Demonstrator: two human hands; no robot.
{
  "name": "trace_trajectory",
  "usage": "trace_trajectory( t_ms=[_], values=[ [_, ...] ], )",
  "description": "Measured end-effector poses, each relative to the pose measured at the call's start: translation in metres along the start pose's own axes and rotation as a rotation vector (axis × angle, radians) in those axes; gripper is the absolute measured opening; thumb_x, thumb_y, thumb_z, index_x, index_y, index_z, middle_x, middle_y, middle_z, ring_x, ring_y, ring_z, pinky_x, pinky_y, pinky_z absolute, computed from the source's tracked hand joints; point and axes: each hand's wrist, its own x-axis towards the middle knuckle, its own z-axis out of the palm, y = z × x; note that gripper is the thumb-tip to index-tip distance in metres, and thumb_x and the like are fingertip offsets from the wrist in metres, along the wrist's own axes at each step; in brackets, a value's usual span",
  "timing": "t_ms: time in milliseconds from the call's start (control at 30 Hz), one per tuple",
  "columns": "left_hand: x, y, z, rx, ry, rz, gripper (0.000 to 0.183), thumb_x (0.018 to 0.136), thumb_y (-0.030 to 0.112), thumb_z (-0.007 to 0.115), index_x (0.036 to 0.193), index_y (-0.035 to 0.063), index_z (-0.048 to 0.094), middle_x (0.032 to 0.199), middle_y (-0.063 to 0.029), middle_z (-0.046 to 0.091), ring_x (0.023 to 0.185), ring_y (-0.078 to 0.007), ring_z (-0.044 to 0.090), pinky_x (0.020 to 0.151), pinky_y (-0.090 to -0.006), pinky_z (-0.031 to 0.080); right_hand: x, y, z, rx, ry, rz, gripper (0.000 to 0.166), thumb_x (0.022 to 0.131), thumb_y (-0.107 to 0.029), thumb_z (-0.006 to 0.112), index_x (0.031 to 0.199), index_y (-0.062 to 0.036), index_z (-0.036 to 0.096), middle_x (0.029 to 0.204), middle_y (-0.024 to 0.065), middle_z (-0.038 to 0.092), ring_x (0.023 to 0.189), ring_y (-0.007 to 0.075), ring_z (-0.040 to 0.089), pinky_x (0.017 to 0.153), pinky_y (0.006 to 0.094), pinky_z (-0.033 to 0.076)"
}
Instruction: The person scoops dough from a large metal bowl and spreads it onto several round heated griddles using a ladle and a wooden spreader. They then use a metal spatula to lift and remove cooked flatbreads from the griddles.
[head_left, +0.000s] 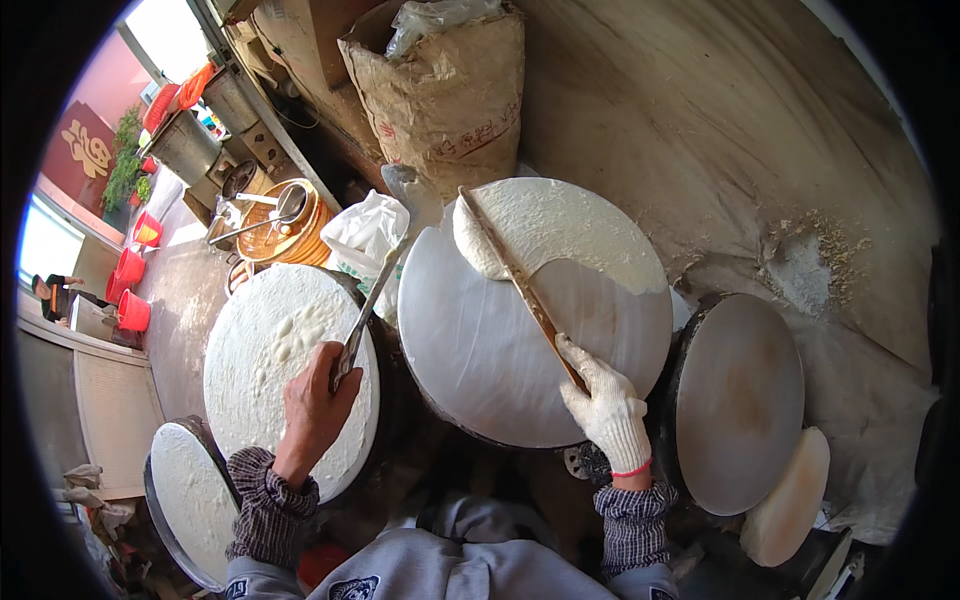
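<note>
My bare left hand (319, 397) grips the handle of a long metal ladle (370, 304), whose head is up by the far rim of the middle griddle. My right hand (606, 401), in a white knit glove with a red cuff edge, holds a long wooden batter spreader (536, 307). The spreader lies across pale batter (566, 221) that covers the far part of the round middle griddle (480, 352). Bare metal shows on the nearer part. Under my left hand, a second griddle bears a full white batter sheet (255, 345) with bubbles.
A bare griddle (739, 405) stands at right, beside a thin, browned flatbread (787, 502). Another batter-coated griddle (191, 495) is at lower left. Beyond are a paper sack (450, 97), a white plastic bag (367, 232) and a woven basket (300, 240). A person (52, 292) is far left.
</note>
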Motion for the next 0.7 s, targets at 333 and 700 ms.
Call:
trace_trajectory(
  t_ms=[333, 700],
  values=[
    [-0.031, 0.013, 0.0, -0.039, 0.047, -0.079, 0.028, 0.082, 0.016, 0.068, 0.104, 0.0062, 0.053, 0.074, -0.014, 0.058, 0.064, -0.0334, 0.06, 0.057, -0.04, 0.045, 0.003, -0.002, -0.015, -0.13, -0.117, 0.054, 0.052, 0.083, -0.011, 0.064, 0.134, -0.0185, 0.053, 0.106, 0.0146, 0.064, 0.09, 0.0339, 0.064, 0.079, 0.0391, 0.053],
    [-0.043, 0.02, -0.008, -0.285, 0.059, -0.189, 0.024, 0.083, 0.011, 0.068, 0.099, 0.0035, 0.052, 0.066, -0.0053, 0.047, 0.056, -0.0136, 0.041, 0.053, -0.0299, 0.037, 0.017, -0.006, -0.013, -0.218, -0.14, 0.077, 0.055, 0.083, -0.012, 0.065, 0.136, -0.021, 0.052, 0.112, 0.0133, 0.064, 0.095, 0.0309, 0.065, 0.081, 0.0371, 0.054]
  ],
)
